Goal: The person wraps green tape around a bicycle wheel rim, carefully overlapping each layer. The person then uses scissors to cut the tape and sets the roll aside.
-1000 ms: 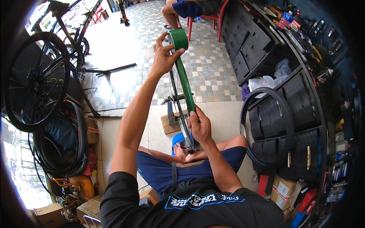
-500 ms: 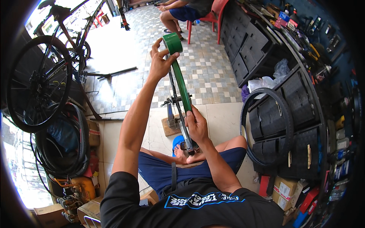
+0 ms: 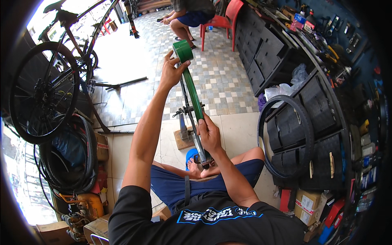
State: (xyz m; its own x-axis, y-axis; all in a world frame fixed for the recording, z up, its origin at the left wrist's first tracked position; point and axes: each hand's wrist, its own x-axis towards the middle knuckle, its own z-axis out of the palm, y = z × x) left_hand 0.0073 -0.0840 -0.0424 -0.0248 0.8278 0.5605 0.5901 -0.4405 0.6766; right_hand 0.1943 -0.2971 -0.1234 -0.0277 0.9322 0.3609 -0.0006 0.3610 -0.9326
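A bicycle wheel (image 3: 185, 93), seen nearly edge-on, stands before me in a truing stand (image 3: 183, 122) on a wooden block. My left hand (image 3: 173, 72) grips a roll of green tape (image 3: 182, 51) above the wheel's far end, fingers bent and thumb against its lower edge. From the roll a green strip (image 3: 193, 92) runs down along the rim toward me. My right hand (image 3: 209, 134) is closed around the near part of the rim, its thumb on the strip's lower end. Below it the bare metal rim (image 3: 197, 144) shows.
A black tyre (image 3: 286, 98) leans on dark drawers at the right. Tools crowd the bench (image 3: 310, 36) beyond. At the left stand a bicycle (image 3: 45, 92) and a pile of tyres (image 3: 67, 163). A seated person (image 3: 190, 18) is ahead on a red chair (image 3: 228, 18).
The tape roll and my left hand sit slightly lower and further left in the picture, as my view has shifted a little. Both hands keep their grips.
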